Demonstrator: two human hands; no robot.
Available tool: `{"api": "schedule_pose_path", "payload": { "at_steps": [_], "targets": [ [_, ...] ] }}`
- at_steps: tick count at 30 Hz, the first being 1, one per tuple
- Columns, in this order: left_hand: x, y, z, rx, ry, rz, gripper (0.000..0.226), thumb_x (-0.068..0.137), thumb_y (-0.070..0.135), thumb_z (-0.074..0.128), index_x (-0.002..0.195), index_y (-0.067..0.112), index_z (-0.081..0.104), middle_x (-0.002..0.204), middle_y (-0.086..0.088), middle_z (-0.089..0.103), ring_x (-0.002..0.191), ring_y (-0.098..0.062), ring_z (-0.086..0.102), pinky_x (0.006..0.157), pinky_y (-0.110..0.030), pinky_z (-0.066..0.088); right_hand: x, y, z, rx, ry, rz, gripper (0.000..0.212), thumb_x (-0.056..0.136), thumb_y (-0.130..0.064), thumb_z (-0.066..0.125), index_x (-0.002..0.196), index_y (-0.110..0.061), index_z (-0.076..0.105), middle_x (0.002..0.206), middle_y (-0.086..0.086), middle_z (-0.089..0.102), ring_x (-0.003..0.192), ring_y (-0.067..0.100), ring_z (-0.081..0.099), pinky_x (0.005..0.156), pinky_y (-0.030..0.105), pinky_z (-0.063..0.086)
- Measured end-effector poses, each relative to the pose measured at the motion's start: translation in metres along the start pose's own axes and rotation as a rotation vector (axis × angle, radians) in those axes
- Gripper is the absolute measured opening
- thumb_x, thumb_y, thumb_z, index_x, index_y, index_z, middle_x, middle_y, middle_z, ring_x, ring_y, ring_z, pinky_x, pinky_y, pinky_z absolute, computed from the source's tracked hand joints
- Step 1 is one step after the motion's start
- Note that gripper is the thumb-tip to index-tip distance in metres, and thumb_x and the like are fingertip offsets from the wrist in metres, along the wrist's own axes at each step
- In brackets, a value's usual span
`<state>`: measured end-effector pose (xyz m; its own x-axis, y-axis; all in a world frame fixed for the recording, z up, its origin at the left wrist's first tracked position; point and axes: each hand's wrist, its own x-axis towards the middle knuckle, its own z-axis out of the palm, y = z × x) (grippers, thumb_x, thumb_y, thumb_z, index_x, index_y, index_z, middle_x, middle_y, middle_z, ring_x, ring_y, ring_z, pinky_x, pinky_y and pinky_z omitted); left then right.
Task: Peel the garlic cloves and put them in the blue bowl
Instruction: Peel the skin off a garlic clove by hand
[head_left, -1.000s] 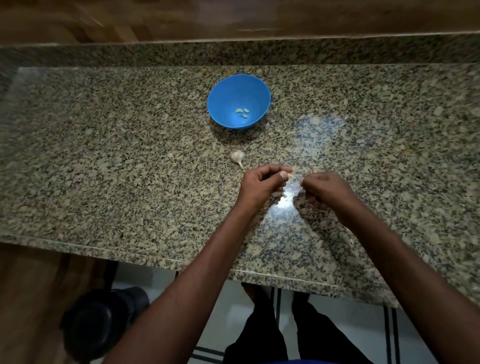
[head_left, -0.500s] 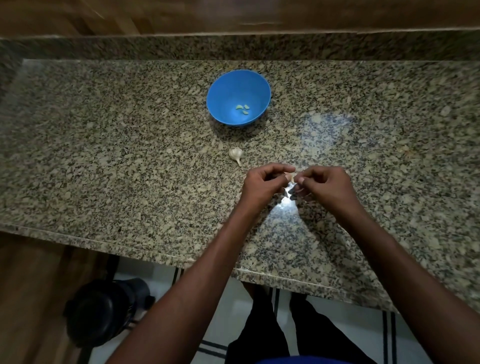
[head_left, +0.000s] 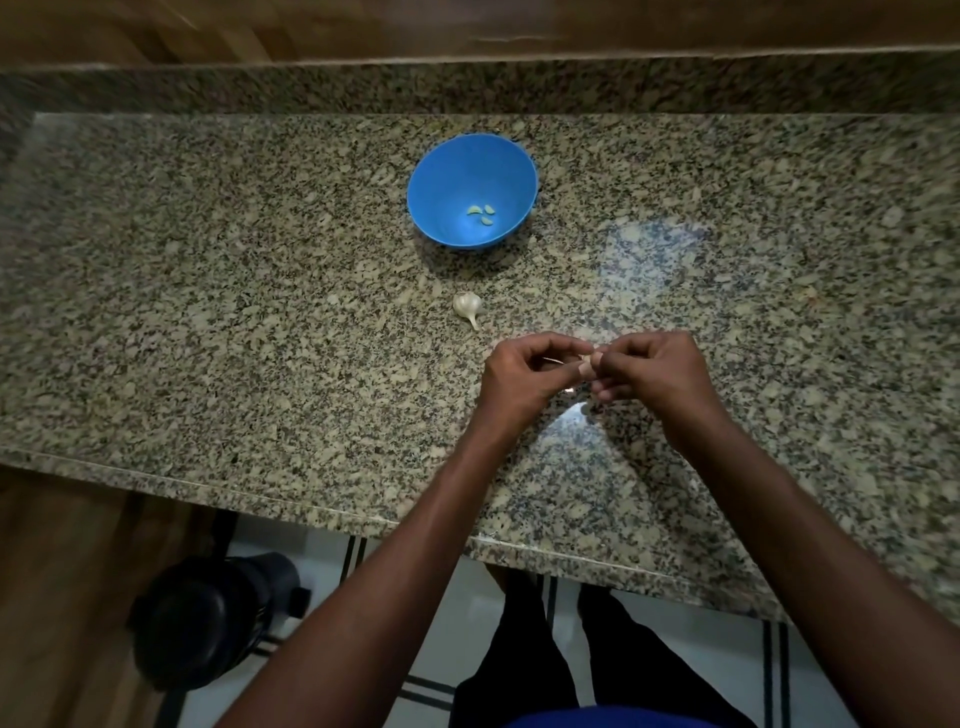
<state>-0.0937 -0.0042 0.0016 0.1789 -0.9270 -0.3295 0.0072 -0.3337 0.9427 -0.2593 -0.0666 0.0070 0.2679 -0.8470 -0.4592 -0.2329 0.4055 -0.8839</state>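
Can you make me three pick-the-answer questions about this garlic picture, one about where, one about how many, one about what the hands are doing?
1. Where is the garlic bulb?
A. in the bowl
B. on the counter between bowl and hands
C. on the floor

2. How many peeled cloves are in the bowl?
A. none
B. three
C. ten

3. What are the hands doing?
A. lying flat
B. lifting the bowl
C. pinching one clove together

Answers: 1 B, it lies on the counter just below the bowl. 2 B, three pale pieces show inside. 3 C, left hand and right hand meet on a clove.
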Motion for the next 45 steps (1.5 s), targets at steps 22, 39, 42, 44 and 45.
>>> {"api": "schedule_pose_path", "payload": {
  "at_steps": [22, 39, 42, 44, 45],
  "targets": [
    [-0.003, 0.003, 0.005, 0.1, 0.053, 0.02, 0.019, 0.09, 0.01, 0.077, 0.109, 0.013, 0.077, 0.086, -0.006, 0.076, 0.079, -0.016, 0.075, 0.079, -0.041, 0.065, 0.004, 0.011, 0.007, -0.063, 0.089, -0.006, 0.009, 0.091, -0.004, 0.072, 0.084, 0.001, 0.071, 0.076, 0.02, 0.074, 0.06, 0.025, 0.069, 0.054, 0.03, 0.055],
    [0.011, -0.001, 0.0, 0.029, 0.098, -0.085, 0.023, 0.098, 0.0, 0.06, 0.11, 0.015, 0.074, 0.088, -0.015, 0.076, 0.072, -0.02, 0.068, 0.075, -0.039, 0.062, 0.009, 0.02, 0.005, -0.306, 0.165, 0.016, 0.011, 0.09, -0.006, 0.068, 0.08, -0.006, 0.07, 0.068, 0.01, 0.073, 0.055, 0.025, 0.072, 0.06, 0.042, 0.064],
    [0.018, -0.004, -0.004, 0.15, 0.143, -0.044, 0.02, 0.095, 0.005, 0.067, 0.104, 0.021, 0.074, 0.089, -0.012, 0.076, 0.078, -0.024, 0.074, 0.078, -0.047, 0.065, 0.009, 0.023, 0.004, -0.34, 0.172, -0.001, 0.011, 0.092, -0.005, 0.067, 0.082, -0.007, 0.07, 0.07, 0.01, 0.073, 0.055, 0.025, 0.072, 0.06, 0.043, 0.064],
    [0.022, -0.007, -0.006, 0.249, 0.162, -0.022, 0.019, 0.093, 0.007, 0.07, 0.106, 0.02, 0.075, 0.089, -0.006, 0.075, 0.08, -0.02, 0.074, 0.075, -0.047, 0.065, 0.011, 0.026, 0.003, -0.348, 0.164, 0.005, 0.012, 0.093, -0.004, 0.066, 0.082, -0.006, 0.07, 0.071, 0.01, 0.074, 0.056, 0.025, 0.073, 0.061, 0.043, 0.064],
    [0.024, -0.008, -0.006, 0.297, 0.165, -0.01, 0.018, 0.092, 0.008, 0.072, 0.106, 0.019, 0.075, 0.09, -0.003, 0.075, 0.081, -0.018, 0.074, 0.075, -0.045, 0.065, 0.012, 0.028, 0.002, -0.342, 0.16, 0.016, 0.012, 0.093, -0.003, 0.065, 0.082, -0.006, 0.07, 0.07, 0.01, 0.074, 0.056, 0.025, 0.073, 0.061, 0.043, 0.064]
  ]
}}
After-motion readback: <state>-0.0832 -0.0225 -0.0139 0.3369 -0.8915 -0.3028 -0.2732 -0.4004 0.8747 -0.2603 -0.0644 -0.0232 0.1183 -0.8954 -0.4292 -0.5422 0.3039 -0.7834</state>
